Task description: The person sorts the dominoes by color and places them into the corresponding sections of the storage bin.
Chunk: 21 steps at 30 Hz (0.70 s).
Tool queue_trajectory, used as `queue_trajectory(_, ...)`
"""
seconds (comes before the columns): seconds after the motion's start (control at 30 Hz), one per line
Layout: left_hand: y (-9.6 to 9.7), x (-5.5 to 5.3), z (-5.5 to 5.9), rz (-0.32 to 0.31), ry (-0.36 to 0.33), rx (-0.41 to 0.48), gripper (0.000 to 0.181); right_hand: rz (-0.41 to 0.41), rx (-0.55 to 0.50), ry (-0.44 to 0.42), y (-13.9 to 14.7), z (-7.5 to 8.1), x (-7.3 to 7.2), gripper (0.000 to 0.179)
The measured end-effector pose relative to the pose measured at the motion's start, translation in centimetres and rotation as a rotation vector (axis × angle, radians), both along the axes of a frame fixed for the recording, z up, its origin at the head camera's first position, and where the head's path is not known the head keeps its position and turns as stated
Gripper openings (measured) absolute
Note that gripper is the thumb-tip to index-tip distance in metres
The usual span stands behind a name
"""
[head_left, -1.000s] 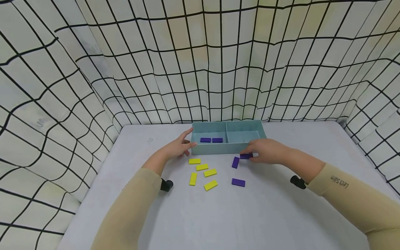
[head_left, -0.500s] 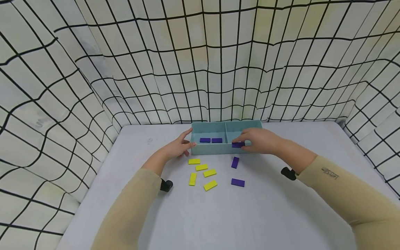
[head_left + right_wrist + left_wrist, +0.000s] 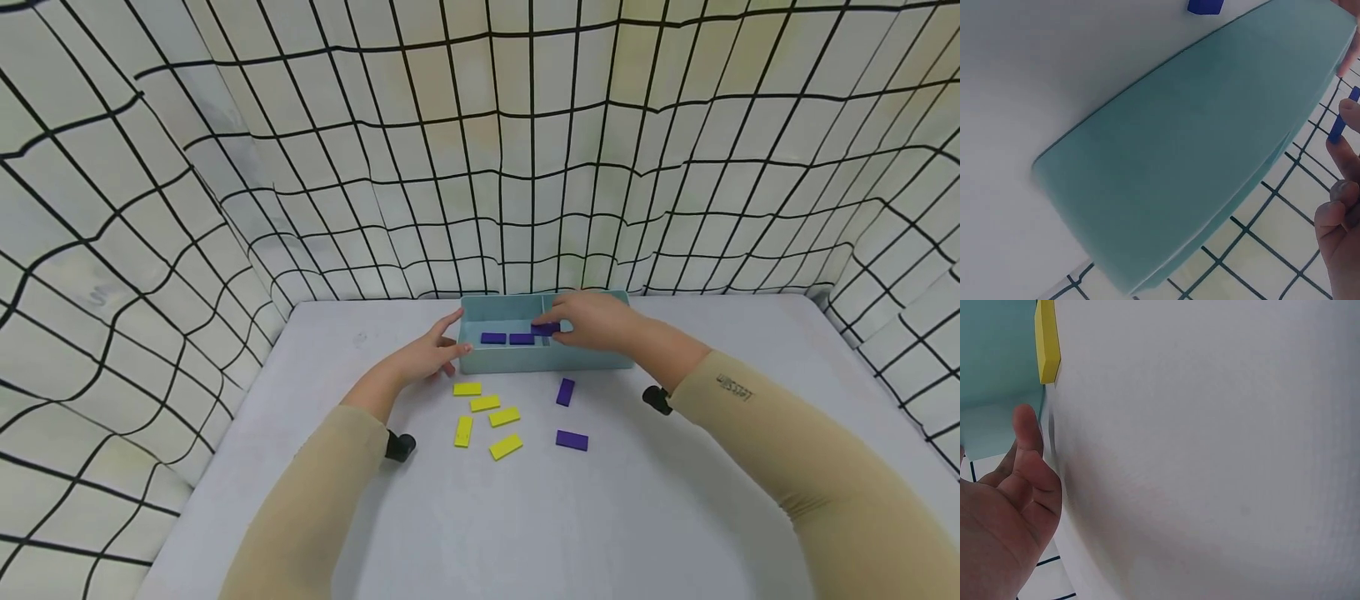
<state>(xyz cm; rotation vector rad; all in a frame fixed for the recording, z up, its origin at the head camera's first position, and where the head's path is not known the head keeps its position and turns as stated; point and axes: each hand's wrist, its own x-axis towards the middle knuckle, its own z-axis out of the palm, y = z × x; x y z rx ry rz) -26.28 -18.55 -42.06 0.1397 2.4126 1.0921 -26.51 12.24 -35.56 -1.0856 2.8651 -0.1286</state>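
Note:
A pale teal box [image 3: 525, 360] with one divider stands near the back of the table. Two purple rectangular blocks [image 3: 507, 338] lie end to end in its left compartment. My right hand [image 3: 594, 322] pinches another purple block [image 3: 1337, 127] between thumb and fingers, over the divider and right beside those two. At the box's left end is my left hand [image 3: 423, 354], thumb and index finger spread along the end wall, with nothing held. The left wrist view shows its thumb [image 3: 1027, 428] close to the box wall, below a yellow block [image 3: 1049, 347].
Several yellow blocks [image 3: 505, 416] lie loose in front of the box on the white table [image 3: 480, 525]. Two more purple blocks, one near [image 3: 565, 392] and one farther forward [image 3: 572, 440], lie to their right. Black-lined netting [image 3: 495, 196] hangs around the table.
My right hand has lifted the purple block off the table and carried it left and back, over the box's front wall to the divider. My left hand stays put.

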Motion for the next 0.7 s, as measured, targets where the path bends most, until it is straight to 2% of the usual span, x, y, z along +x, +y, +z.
queue_trajectory(0.27, -0.1, -0.1, -0.3, 0.004, 0.001, 0.001, 0.08, 0.003, 0.045, -0.036, -2.4, -0.5, -1.7, 0.038)
queue_trajectory(0.43, -0.1, 0.1, -0.2, 0.006, 0.005, 0.0, 0.079, -0.011, 0.11, -0.05, -3.7, -0.7, -2.9, 0.036)
queue_trajectory(0.7, 0.0, 0.2, 0.0, 0.003, 0.01, -0.005, 0.079, 0.013, 0.21, -0.011, -5.0, -1.5, -4.4, 0.033)
